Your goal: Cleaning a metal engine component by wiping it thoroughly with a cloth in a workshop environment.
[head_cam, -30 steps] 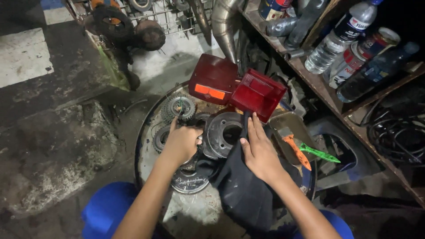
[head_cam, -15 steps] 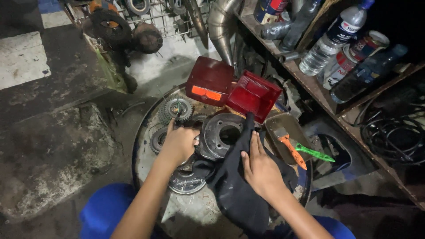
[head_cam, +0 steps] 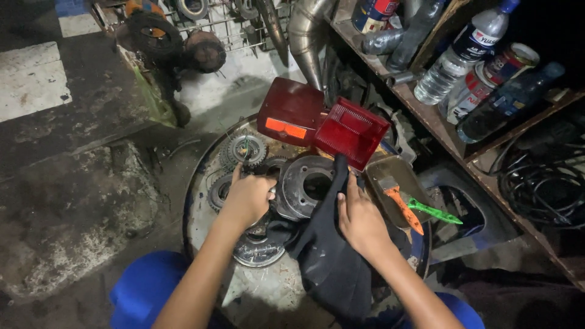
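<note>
The left hand [head_cam: 247,198] has its grip curled tight around the left rim of a grey metal brake disc [head_cam: 304,186], fingers wrapped onto the edge so it's clamped on. The right hand [head_cam: 361,220] is flat with fingers spread, pressing down on a black cloth [head_cam: 329,268] that runs from the disc's right side back toward the person. So the disc sits right between both hands, touching the left one, with the cloth draped against it.

Everything's piled on a round, grimy drum-top surface [head_cam: 268,298]. Just left of the left hand there are toothed sprockets [head_cam: 244,149] and another shiny round plate [head_cam: 259,250] below it. Behind the disc, two red tail-light lenses [head_cam: 320,125] lean together. To the right a metal tray [head_cam: 390,176] holds an orange-handled brush [head_cam: 402,204] and a green-handled one [head_cam: 434,211].

Room's a dark workshop with a stained concrete floor [head_cam: 67,201]. A wooden shelf [head_cam: 439,131] on the right carries a clear plastic bottle [head_cam: 466,52] with a white label, a can [head_cam: 484,82] with a red band, and a dark blue bottle [head_cam: 509,100].
</note>
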